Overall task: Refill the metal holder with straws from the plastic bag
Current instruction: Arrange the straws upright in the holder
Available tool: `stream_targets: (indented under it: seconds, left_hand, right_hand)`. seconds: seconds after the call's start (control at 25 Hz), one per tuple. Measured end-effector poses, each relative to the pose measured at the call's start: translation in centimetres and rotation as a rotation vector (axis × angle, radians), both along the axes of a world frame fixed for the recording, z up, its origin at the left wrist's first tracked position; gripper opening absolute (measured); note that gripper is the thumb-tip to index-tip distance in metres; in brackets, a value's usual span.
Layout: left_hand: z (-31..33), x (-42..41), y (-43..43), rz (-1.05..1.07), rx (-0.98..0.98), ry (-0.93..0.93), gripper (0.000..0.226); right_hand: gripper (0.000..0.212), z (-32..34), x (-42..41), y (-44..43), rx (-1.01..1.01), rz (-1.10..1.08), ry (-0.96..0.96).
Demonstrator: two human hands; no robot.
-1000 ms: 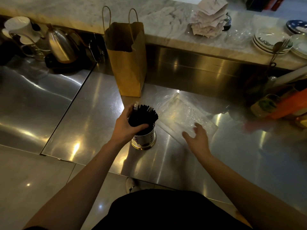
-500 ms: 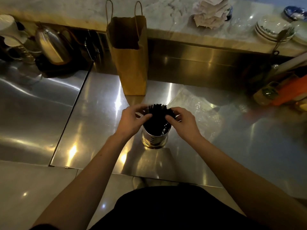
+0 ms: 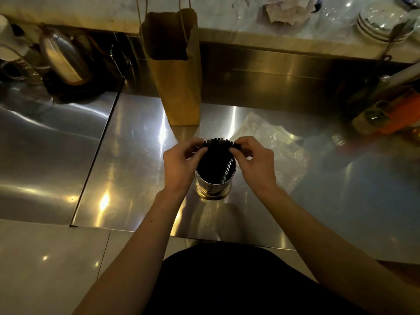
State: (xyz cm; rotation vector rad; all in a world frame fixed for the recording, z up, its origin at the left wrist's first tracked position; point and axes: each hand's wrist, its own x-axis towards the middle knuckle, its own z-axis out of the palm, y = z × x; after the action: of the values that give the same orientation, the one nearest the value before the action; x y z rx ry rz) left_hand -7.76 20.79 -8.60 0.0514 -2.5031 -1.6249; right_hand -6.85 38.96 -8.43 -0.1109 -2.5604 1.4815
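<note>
A perforated metal holder (image 3: 213, 187) stands upright on the steel counter, packed with black straws (image 3: 216, 153) whose tops fan out above its rim. My left hand (image 3: 179, 164) grips the bundle's left side with curled fingers. On the bundle's right side, my right hand (image 3: 256, 164) pinches the straw tops. A clear, flattened plastic bag (image 3: 279, 142) lies on the counter just right of the holder, partly behind my right hand.
A tall brown paper bag (image 3: 177, 71) stands right behind the holder. A metal kettle (image 3: 63, 60) sits at the back left, orange bottles (image 3: 391, 114) at the right. Plates (image 3: 379, 23) and crumpled paper (image 3: 288, 10) rest on the marble ledge.
My right hand left the plastic bag and came to the straws' right side. Both hands now hold the bundle in the holder; the view has tilted and closed in.
</note>
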Motion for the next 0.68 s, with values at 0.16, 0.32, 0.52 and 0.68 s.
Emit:
stream_targets:
  seconds: [0.16,0.32,0.52,0.68]
  left_hand:
    - [-0.4,0.8,1.2,0.095,-0.031,0.024,0.014]
    - [0.0,1.5,1.2,0.106,-0.143,0.052,0.017]
    - [0.2,2.1,0.7,0.064,-0.220,0.101,0.018]
    - [0.2,1.6,0.7,0.029,-0.199,0.120,0.015]
  right_hand:
    - [0.016,-0.6,-0.2,0.9,-0.003,0.071,0.018]
    - [0.019,-1.3,-0.7,1.8,0.005,0.139,0.053]
    - [0.017,-1.7,-0.4,2.1,0.083,0.193,0.143]
    - [0.012,-1.3,-0.2,1.8,0.098,0.089,0.197]
